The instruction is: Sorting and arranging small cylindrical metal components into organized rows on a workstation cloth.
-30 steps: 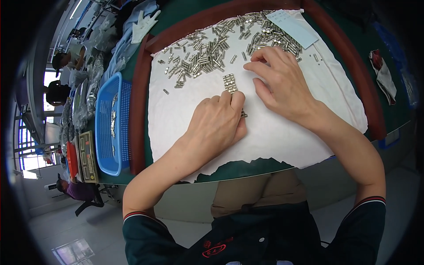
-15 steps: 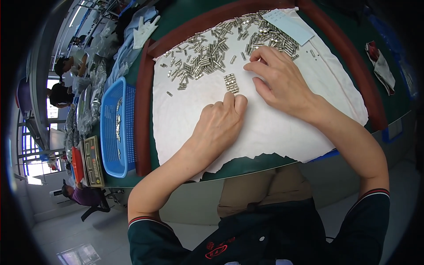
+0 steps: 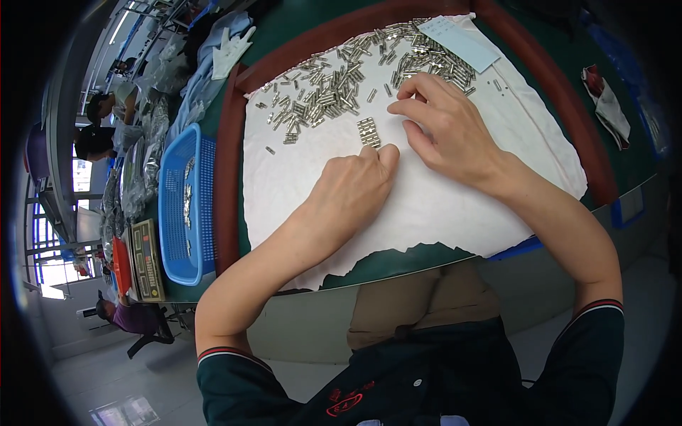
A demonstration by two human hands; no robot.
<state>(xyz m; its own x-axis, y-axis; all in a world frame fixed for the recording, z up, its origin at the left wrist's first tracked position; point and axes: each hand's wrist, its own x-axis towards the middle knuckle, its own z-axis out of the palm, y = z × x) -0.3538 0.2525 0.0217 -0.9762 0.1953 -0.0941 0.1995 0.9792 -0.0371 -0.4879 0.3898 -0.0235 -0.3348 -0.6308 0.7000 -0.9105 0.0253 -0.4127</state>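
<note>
A short strip of metal links [image 3: 368, 132], joined in rows, lies on the white cloth [image 3: 433, 206]. My left hand [image 3: 352, 186] is closed with its thumb and forefinger at the near end of this strip; the fingertips' exact grip is partly hidden. To the right, my right hand [image 3: 451, 124] hovers over the cloth beside the pile, fingers curved and thumb apart, with nothing visible between them. Loose silvery links form one heap [image 3: 323, 98] at the far left and another heap [image 3: 433, 62] beyond my right hand.
A dark red wooden rim [image 3: 229, 170] bounds the cloth. Outside it, on the left, stands a blue plastic basket [image 3: 165, 213] holding some metal pieces. A pale blue paper slip [image 3: 460, 42] covers part of the right heap. A white glove [image 3: 231, 51] lies at the far left.
Both hands keep nearly the same places and poses. The whole view has shifted slightly, and my left forearm sits a little farther left.
</note>
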